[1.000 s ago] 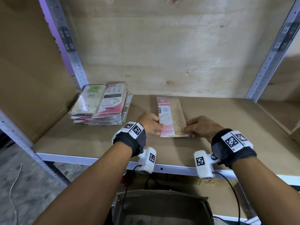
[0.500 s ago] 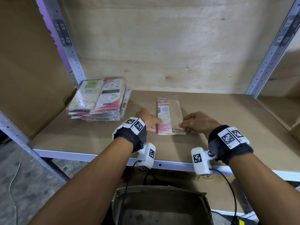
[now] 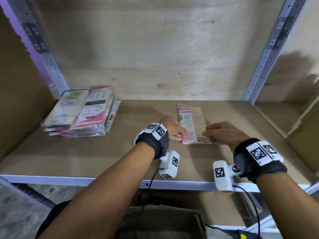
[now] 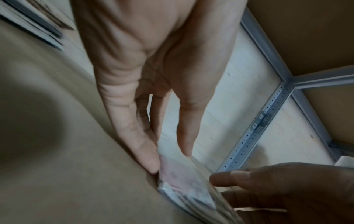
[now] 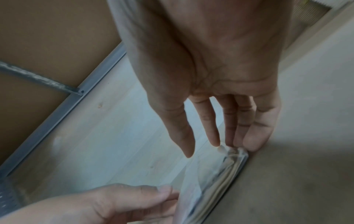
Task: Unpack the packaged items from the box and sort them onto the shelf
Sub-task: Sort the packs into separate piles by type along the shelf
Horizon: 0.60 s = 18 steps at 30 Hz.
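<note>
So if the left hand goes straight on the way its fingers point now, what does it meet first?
The left hand points right, at the pink packet. Its fingertips already touch the packet's left edge; beyond lies the right hand.

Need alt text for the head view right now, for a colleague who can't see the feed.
Both hands touch a pink-and-tan packet lying flat mid-shelf: the left hand at its left edge, the right hand at its right. A stack of similar packets sits at the shelf's left rear corner; an open box waits below.

Black wrist wraps (image 3: 153, 140) — white tagged camera pods (image 3: 170, 164), black cables (image 3: 150, 181).
</note>
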Motion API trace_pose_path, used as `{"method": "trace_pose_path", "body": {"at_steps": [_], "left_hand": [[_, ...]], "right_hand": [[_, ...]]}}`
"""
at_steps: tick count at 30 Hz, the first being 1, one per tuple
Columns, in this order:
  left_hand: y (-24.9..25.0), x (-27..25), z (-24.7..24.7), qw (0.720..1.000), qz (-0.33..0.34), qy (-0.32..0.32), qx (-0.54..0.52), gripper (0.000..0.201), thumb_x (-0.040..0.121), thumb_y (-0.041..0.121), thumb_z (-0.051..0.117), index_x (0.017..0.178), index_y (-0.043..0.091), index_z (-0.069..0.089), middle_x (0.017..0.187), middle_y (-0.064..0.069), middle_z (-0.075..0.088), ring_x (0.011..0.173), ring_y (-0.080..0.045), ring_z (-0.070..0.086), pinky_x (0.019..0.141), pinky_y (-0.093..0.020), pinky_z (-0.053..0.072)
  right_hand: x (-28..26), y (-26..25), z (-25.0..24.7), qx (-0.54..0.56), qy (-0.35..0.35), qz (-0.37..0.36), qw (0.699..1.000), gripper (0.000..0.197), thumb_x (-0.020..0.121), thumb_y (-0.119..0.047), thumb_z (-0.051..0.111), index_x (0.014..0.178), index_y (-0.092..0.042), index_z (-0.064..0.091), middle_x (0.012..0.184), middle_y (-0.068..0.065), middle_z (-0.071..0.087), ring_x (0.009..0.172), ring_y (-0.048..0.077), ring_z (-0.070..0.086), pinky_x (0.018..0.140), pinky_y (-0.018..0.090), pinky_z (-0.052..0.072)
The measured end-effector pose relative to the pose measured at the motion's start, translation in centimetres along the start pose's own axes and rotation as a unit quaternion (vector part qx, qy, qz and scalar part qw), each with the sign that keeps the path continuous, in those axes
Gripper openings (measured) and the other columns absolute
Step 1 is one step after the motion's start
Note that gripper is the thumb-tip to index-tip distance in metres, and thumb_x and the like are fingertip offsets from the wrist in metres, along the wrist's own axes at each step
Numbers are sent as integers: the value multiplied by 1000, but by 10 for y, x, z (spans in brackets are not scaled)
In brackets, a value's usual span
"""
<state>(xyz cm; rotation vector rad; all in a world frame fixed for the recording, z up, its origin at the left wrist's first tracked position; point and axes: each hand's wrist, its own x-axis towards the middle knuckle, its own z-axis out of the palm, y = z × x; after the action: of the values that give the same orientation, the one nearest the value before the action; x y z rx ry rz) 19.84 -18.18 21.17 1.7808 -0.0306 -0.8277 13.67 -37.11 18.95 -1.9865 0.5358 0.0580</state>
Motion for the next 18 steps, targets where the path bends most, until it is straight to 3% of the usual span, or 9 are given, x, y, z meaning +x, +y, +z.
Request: {"method": "trace_pose_path", "body": {"at_steps": [3, 5, 11, 13, 15, 16, 18], "left_hand": [[11, 15, 25, 1000, 21, -6, 15, 30, 93, -2, 63, 123, -5, 59, 136, -25, 57, 128, -33, 57, 96, -35, 52], [18, 21, 41, 999, 24, -15, 26, 39, 94, 0, 62, 132, -6, 54, 139, -25, 55, 130, -33, 55, 101, -36, 50], [34, 39, 72, 998, 26, -43, 35, 42, 95, 0, 61, 135, -6, 52, 140, -23, 55, 130, -31, 55, 106, -36, 47], [37, 45, 81, 998, 34, -50, 30, 39, 94, -2, 61, 132, -6, 53, 138, -24, 57, 129, -32, 56, 104, -35, 48], [39, 49, 89, 997, 28, -66, 24, 25, 95, -3, 59, 121, -1, 59, 138, -22, 57, 128, -30, 57, 101, -33, 50], [40, 51, 94, 997, 23, -72, 22, 16, 95, -3, 59, 111, 3, 61, 138, -21, 58, 126, -29, 58, 95, -30, 53], [41, 58, 102, 997, 30, -70, 9, 12, 94, -4, 60, 94, 8, 60, 133, -21, 61, 108, -27, 64, 70, -23, 59]], "right_hand": [[3, 11, -21, -6, 26, -5, 1000, 18, 83, -16, 75, 99, -11, 67, 93, 7, 68, 80, 18, 61, 74, 32, 51], [5, 17, -32, -12, 47, -7, 999, 11, 83, -16, 76, 91, -15, 67, 93, 5, 68, 84, 19, 61, 81, 34, 49], [11, 30, -59, -44, 89, 1, 995, 9, 86, -20, 71, 80, -23, 65, 82, -7, 62, 77, 8, 57, 70, 26, 44], [11, 32, -65, -58, 106, 4, 993, 7, 86, -18, 69, 82, -22, 65, 84, -3, 62, 79, 10, 57, 74, 27, 44], [12, 32, -69, -74, 117, 14, 990, 2, 86, -17, 67, 87, -19, 66, 93, 3, 65, 91, 19, 60, 84, 33, 48], [11, 32, -71, -84, 120, 19, 989, 5, 86, -17, 66, 90, -16, 67, 98, 6, 66, 96, 22, 60, 88, 36, 49], [11, 32, -74, -107, 130, 27, 985, 16, 86, -17, 63, 98, -10, 70, 104, 10, 68, 99, 25, 61, 88, 35, 48]]}}
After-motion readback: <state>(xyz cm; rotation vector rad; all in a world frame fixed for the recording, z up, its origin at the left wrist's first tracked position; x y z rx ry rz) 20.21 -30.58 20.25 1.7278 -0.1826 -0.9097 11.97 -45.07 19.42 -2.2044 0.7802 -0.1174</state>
